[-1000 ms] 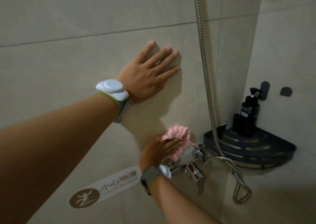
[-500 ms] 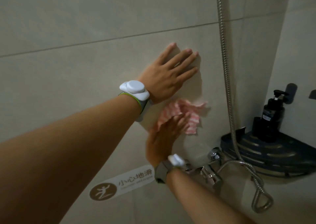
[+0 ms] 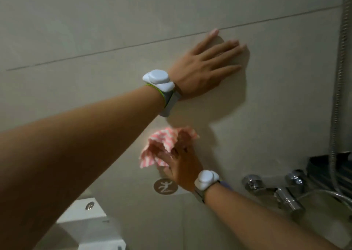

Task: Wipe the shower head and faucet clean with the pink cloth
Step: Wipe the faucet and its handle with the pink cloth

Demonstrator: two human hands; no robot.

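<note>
My left hand (image 3: 204, 66) lies flat on the beige tiled wall, fingers spread, holding nothing. Below it my right hand (image 3: 179, 166) presses the pink and white striped cloth (image 3: 163, 145) against the wall, well to the left of the faucet. The chrome faucet (image 3: 282, 194) sits at the lower right, apart from both hands. A ribbed metal shower hose (image 3: 341, 74) runs down the right edge. The shower head is out of view.
A round brown slip-warning sticker (image 3: 165, 186) is on the wall under my right hand. A white fixture (image 3: 83, 225) stands at the bottom left. A dark corner shelf (image 3: 323, 164) is partly visible at the right, behind the hose.
My right hand has left the faucet and carried the cloth up and to the left along the wall. The view has swung left, so the shelf and bottle slid out of frame.
</note>
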